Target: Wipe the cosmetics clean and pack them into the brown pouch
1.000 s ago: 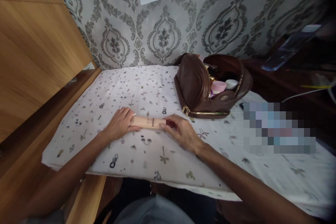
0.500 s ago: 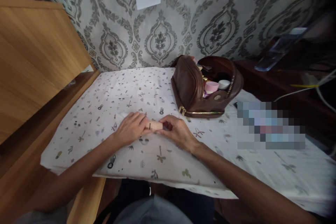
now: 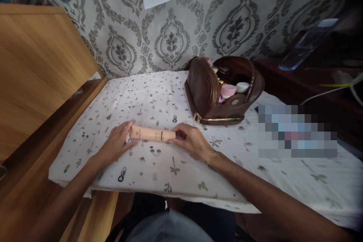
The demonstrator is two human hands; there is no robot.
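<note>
A beige cosmetic tube (image 3: 153, 134) with small printing lies level between my two hands, just over the patterned cloth. My right hand (image 3: 195, 141) pinches its dark cap end between thumb and fingers. Around the opposite end, my left hand (image 3: 117, 141) is closed, fingers above and thumb below. Some thin white material, like a wipe or tissue (image 3: 127, 136), shows between the left fingers and the tube; most of it is hidden by the hand. Behind and to the right stands a brown leather makeup bag (image 3: 202, 87), unzipped, with a pink-lidded jar (image 3: 228, 90) and a white-lidded container (image 3: 242, 87) inside.
White cloth with small plant prints (image 3: 136, 98) covers the table. A wooden panel (image 3: 39, 53) borders the left side. Patterned wallpaper (image 3: 171, 41) rises behind. At right are a pixelated item (image 3: 295, 132), a clear bottle (image 3: 303, 47) and a white cable (image 3: 326, 93).
My left hand has slid leftward along the tube from near its capped end to the far end, uncovering the printed body. My right hand keeps its pinch on the cap end.
</note>
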